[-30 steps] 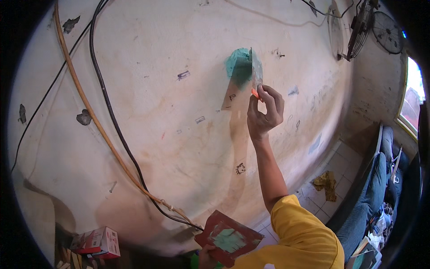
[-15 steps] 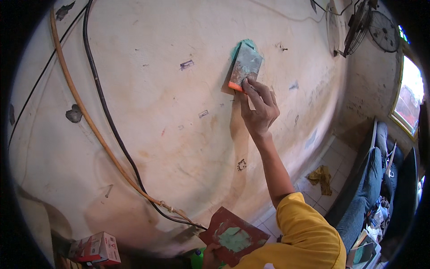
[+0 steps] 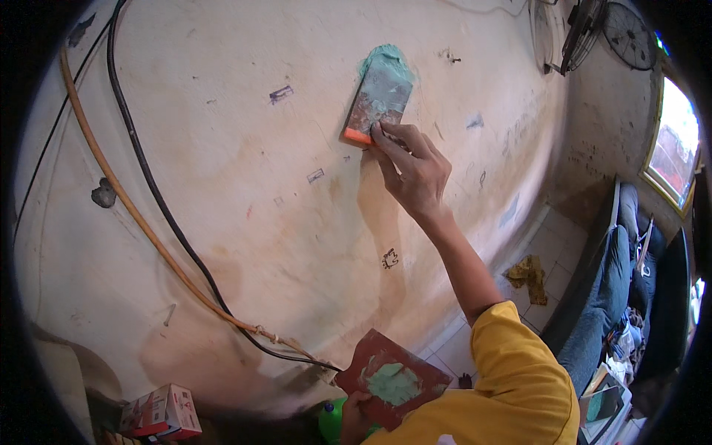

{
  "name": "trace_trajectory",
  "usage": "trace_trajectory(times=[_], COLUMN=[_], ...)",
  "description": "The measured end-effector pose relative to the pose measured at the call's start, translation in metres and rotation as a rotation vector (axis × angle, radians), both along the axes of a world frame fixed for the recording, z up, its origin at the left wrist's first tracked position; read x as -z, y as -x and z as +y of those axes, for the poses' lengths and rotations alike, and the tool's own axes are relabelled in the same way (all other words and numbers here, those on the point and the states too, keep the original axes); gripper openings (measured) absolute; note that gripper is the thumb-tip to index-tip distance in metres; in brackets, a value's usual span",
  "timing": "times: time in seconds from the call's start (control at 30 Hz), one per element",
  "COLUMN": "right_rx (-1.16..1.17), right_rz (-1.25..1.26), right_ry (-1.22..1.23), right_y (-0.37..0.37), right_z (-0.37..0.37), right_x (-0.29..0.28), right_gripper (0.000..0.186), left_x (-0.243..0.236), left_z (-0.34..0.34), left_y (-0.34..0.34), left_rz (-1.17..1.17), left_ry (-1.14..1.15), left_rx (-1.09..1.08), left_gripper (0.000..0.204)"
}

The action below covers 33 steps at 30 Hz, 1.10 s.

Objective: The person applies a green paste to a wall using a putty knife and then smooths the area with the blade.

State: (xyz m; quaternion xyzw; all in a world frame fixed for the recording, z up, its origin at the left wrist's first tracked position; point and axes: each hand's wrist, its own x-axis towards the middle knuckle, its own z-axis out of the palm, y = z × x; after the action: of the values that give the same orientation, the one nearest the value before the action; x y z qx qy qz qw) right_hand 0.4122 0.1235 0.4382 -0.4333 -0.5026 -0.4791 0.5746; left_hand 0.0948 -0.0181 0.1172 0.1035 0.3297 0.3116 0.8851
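The right hand is pinching the orange end of a flat scraper with closed fingers, pressing it up on the far wall — it looks light and stiff, with slippery green paste. The left hand is gripping a red board down near — best held by its edge.

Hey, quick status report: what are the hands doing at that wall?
Right hand presses orange-edged flat scraper to cream wall, green putty at blade top. Left hand grips red-brown board carrying putty. Black cable well left, clear.

green putty, yellow sleeve, black cable
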Motion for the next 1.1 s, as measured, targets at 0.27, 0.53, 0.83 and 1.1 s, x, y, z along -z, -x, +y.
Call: trace_trajectory(times=[0.27,0.53,0.83,1.1], right_rx=[-0.058,-0.136,-0.123,-0.133], right_rz=[-0.046,-0.030,-0.099,0.001], right_ry=[0.156,0.375,0.516,0.053], right_y=[0.014,0.020,0.030,-0.012], right_z=[-0.010,-0.019,-0.022,-0.075], right_x=[-0.006,-0.012,0.008,-0.008], right_gripper=[0.023,0.010,0.011,0.027], left_x=[0.052,-0.013,-0.044,-0.019], left_z=[-0.002,-0.009,-0.013,-0.012], left_y=[0.021,0.000,-0.008,0.003], left_rz=[-0.224,-0.067,-0.012,-0.090], left_ry=[0.034,-0.007,-0.050,-0.062], left_rx=[0.076,0.014,0.062,0.053], left_gripper=[0.041,0.045,0.048,0.046])
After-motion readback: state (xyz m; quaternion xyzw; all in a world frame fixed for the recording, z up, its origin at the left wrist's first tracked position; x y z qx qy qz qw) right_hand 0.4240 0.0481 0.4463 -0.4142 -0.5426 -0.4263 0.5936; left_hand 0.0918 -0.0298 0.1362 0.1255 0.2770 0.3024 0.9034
